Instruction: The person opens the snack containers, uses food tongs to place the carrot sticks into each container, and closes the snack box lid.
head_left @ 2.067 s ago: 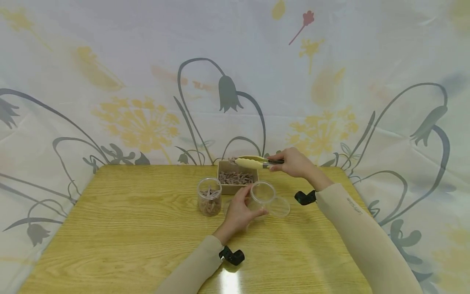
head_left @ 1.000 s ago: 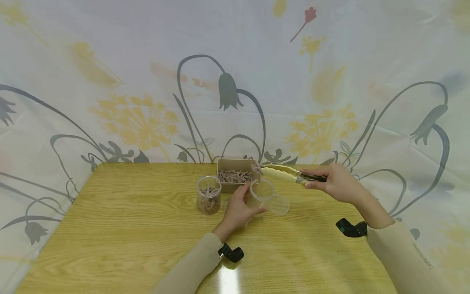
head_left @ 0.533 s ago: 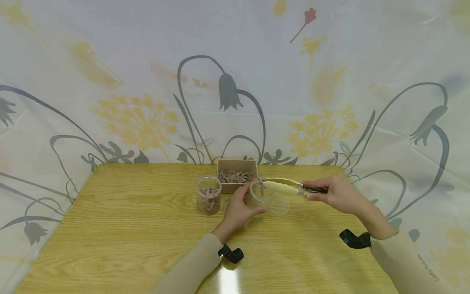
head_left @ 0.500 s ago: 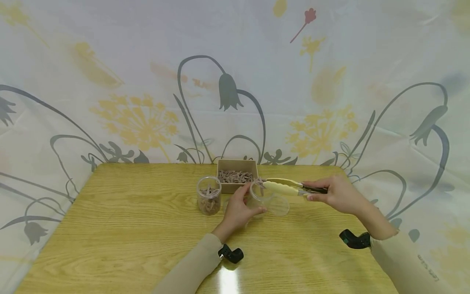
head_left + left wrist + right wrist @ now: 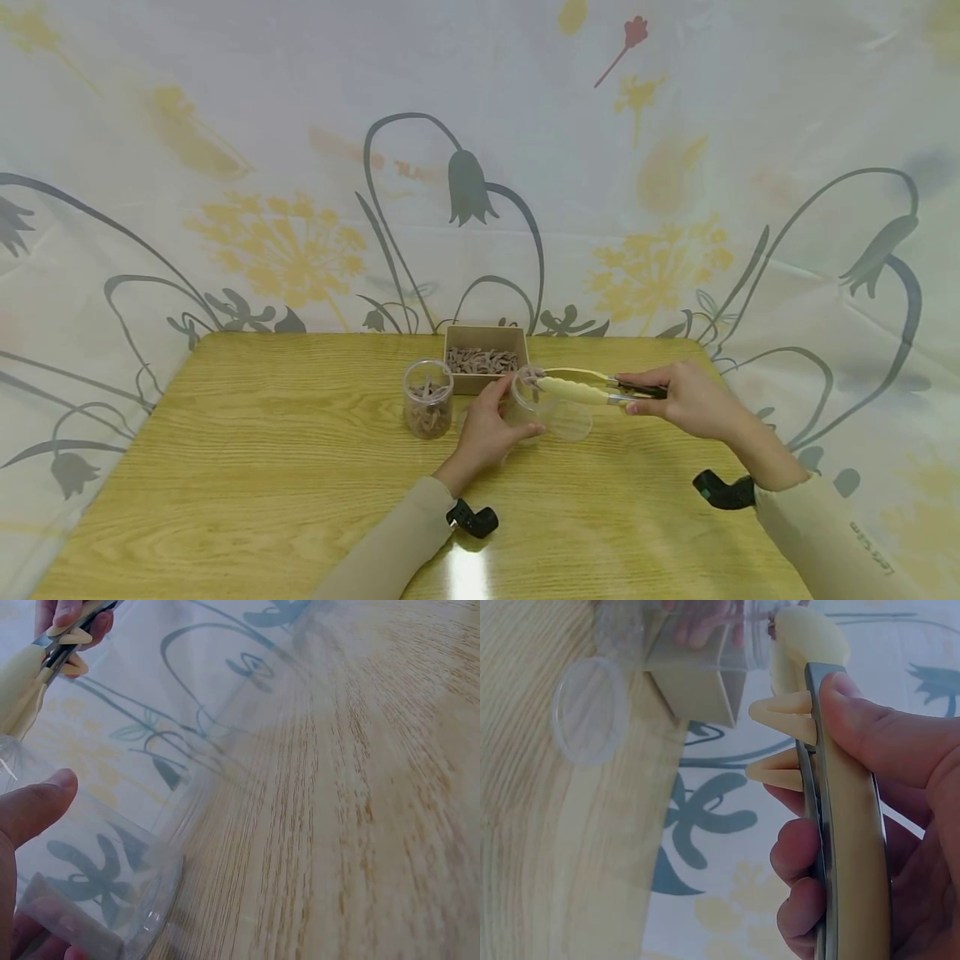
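My left hand point(image 5: 491, 425) grips a clear plastic jar point(image 5: 127, 847) from its left side, thumb and fingers around the wall. In the head view the jar stands behind the first box corner's right front, its mouth facing up. My right hand point(image 5: 697, 400) squeezes a pair of tongs point(image 5: 847, 825) with cream tips and metal-and-cream handles. Their tips point(image 5: 573, 390) are at the jar's mouth, with a few brownish-grey strips point(image 5: 531, 377) between them, hanging over the opening. Directly behind is a beige box point(image 5: 471, 384) of similar strips point(image 5: 483, 361).
Left of my left hand stands a second clear jar point(image 5: 428, 400), partly filled with strips. A round clear lid point(image 5: 572, 420) lies on the wooden table point(image 5: 300, 467), right of the held jar. A patterned sheet point(image 5: 300, 167) hangs behind the table's far edge.
The tongs have moved from above the box, right and down to the held jar's mouth, carrying strips. My left hand and the jar have stayed put.
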Tool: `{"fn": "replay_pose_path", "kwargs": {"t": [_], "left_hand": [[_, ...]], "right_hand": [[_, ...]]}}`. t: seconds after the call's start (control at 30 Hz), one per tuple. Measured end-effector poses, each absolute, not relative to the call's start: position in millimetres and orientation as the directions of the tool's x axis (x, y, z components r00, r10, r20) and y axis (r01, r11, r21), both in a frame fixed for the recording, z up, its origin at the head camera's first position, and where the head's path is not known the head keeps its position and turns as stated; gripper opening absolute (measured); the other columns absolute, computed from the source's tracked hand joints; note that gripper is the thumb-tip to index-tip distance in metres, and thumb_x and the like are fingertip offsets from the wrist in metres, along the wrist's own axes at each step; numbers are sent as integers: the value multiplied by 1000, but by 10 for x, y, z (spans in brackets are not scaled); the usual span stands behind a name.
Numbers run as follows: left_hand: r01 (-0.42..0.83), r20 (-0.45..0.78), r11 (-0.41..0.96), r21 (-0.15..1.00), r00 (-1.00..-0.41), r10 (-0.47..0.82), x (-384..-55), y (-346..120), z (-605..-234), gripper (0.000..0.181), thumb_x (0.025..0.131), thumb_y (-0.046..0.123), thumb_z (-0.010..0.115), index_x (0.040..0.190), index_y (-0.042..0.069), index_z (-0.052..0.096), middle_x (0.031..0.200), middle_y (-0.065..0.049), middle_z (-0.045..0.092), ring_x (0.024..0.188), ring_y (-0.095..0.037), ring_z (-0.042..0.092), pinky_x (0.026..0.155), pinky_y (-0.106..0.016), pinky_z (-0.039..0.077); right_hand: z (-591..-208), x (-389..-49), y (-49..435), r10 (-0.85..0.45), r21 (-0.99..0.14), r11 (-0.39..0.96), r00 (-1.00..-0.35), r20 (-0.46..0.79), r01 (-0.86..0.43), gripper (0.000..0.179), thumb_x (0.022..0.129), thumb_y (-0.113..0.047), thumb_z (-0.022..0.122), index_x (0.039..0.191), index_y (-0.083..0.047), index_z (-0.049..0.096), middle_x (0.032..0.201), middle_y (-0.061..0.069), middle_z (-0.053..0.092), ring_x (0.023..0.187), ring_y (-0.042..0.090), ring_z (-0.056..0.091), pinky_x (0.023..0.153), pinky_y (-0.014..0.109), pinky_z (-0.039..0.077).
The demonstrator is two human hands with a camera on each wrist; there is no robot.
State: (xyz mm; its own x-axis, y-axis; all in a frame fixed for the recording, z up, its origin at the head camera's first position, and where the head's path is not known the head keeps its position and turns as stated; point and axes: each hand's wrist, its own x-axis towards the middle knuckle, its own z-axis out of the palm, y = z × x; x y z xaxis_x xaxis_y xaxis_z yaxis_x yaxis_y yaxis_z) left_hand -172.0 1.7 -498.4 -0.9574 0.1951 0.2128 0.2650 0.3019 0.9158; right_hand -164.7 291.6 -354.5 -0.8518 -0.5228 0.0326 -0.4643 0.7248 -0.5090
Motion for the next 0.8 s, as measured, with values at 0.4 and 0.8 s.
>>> {"fn": "replay_pose_path", "kwargs": {"t": [0.4, 0.8], "left_hand": [[278, 226, 309, 910, -955, 193, -1726, 14, -4994, 88, 74, 31, 91, 149, 19, 47, 127, -6, 59, 119, -21, 57, 97, -38, 50], [290, 233, 342, 894, -952, 197, -1734, -3, -5013, 88, 75, 32, 90, 150, 19, 45, 127, -6, 59, 117, -22, 57, 95, -40, 52]], "right_hand": [[-3530, -1637, 2918, -533, -506, 724, -846, 19, -468, 51, 89, -28, 76, 131, -3, 65, 69, -12, 63, 42, 3, 21, 42, 24, 31], [-3491, -1709, 2899, -496, -515, 729, -867, 58, -451, 53, 88, -26, 77, 134, -2, 63, 74, -4, 70, 40, 3, 20, 42, 25, 30]]}}
